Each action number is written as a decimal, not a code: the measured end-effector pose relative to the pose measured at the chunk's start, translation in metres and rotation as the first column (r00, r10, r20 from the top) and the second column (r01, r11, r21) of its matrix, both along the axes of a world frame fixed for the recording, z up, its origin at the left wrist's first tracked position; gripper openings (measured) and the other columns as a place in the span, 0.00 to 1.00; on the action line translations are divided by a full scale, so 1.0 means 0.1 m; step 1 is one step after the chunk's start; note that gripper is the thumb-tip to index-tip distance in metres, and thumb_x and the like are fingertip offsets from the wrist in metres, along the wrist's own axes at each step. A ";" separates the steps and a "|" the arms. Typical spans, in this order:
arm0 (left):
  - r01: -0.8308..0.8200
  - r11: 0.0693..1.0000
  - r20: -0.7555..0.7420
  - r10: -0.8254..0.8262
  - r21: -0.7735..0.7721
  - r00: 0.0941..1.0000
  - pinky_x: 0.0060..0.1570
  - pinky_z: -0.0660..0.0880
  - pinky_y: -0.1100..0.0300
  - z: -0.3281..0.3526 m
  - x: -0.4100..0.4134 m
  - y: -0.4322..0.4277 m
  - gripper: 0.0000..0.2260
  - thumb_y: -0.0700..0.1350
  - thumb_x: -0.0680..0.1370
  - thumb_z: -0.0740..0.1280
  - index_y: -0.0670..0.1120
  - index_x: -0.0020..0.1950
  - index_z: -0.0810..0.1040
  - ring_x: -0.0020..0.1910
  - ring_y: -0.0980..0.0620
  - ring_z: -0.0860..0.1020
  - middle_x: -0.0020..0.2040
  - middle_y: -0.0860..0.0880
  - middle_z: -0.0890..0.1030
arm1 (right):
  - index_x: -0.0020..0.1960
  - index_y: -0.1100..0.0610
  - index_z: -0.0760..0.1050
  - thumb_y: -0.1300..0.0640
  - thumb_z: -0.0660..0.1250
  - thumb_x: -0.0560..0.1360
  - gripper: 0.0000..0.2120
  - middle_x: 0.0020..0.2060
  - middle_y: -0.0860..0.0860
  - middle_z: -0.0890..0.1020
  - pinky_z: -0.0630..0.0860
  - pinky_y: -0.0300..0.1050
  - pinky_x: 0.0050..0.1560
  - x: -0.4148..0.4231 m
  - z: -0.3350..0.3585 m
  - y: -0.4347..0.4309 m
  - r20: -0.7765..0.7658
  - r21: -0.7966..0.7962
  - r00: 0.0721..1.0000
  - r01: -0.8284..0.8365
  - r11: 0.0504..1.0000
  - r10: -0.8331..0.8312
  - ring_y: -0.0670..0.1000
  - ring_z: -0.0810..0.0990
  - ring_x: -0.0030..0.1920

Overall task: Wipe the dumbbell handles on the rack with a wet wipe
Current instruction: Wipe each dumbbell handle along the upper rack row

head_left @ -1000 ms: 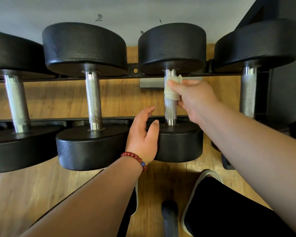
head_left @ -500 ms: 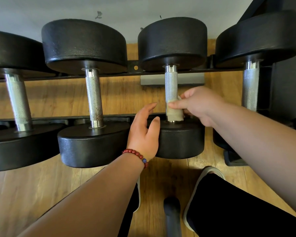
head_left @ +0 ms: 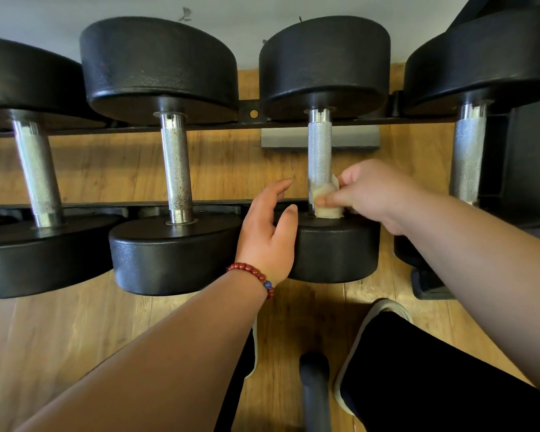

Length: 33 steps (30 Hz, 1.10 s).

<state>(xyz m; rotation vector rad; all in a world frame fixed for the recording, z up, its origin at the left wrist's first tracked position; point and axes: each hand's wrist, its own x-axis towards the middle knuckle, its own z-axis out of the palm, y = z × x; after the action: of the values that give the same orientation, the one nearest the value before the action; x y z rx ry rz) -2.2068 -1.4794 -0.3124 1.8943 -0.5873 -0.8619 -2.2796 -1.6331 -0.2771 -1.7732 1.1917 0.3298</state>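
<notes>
— What are the fingers doing just now?
— The right hand [head_left: 378,194] is curling its fingers [head_left: 328,200] round the wipe [head_left: 326,208]. They are pinching it against the bottom of the handle [head_left: 319,151], right where the handle is meeting the near weight [head_left: 334,254].
— Is that a change?
— Yes. A second ago the wipe was sitting up at the far end of this handle. It has been sliding down towards the person and is now stopping at the near end. I am judging that one full stroke is finishing here.
— And the other hand?
— The left hand [head_left: 268,232] is keeping its place just left of those fingers. It is relaxed and holding nothing, and seems to be leaning on the near weight.
— What is lying farther out?
— Left of the fingers, a speckled handle [head_left: 176,166] and a far-left handle [head_left: 36,173] are waiting. Right of them, a right-side handle [head_left: 466,157] is standing.
— Is anything getting in the way?
— The weights are crowding each handle's ends, and the left wrist is crossing the path towards the speckled handle.
</notes>
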 end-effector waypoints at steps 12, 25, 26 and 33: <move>-0.001 1.000 -0.005 0.001 -0.017 1.000 0.66 0.66 0.59 0.00 -0.01 0.00 0.18 0.49 0.81 0.58 0.57 0.71 0.68 0.68 0.61 0.67 0.69 0.57 0.70 | 0.55 0.55 0.79 0.51 0.76 0.69 0.17 0.47 0.49 0.83 0.78 0.48 0.51 0.04 -0.05 -0.02 0.171 0.127 0.949 0.247 0.961 -0.266 0.49 0.82 0.48; 0.008 1.000 0.010 -0.008 -0.023 1.000 0.61 0.64 0.69 -0.02 0.00 0.01 0.18 0.48 0.81 0.58 0.56 0.72 0.68 0.68 0.63 0.67 0.69 0.58 0.70 | 0.64 0.56 0.74 0.57 0.70 0.75 0.18 0.49 0.45 0.80 0.72 0.43 0.61 0.10 0.09 0.06 0.379 0.313 0.820 0.321 0.894 -0.428 0.46 0.79 0.55; 0.009 1.000 0.009 -0.009 -0.020 1.000 0.60 0.63 0.70 -0.01 0.00 0.00 0.18 0.47 0.82 0.58 0.56 0.72 0.68 0.68 0.63 0.67 0.69 0.58 0.70 | 0.65 0.57 0.74 0.58 0.70 0.75 0.19 0.49 0.44 0.80 0.72 0.44 0.62 0.08 0.07 0.09 0.374 0.274 0.848 0.287 0.918 -0.376 0.46 0.79 0.56; 0.007 1.000 0.012 -0.007 -0.015 1.000 0.62 0.63 0.68 -0.02 0.00 0.01 0.18 0.46 0.82 0.58 0.57 0.71 0.68 0.68 0.63 0.67 0.70 0.58 0.70 | 0.61 0.57 0.79 0.56 0.73 0.73 0.17 0.48 0.47 0.83 0.79 0.45 0.56 0.37 0.04 -0.04 0.452 0.101 0.780 0.437 0.894 -0.432 0.46 0.82 0.49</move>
<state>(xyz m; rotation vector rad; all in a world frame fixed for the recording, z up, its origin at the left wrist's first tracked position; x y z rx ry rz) -2.2068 -1.4788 -0.3142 1.8862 -0.6060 -0.8495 -2.2429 -1.6372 -0.2730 -1.4099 1.1977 -0.3639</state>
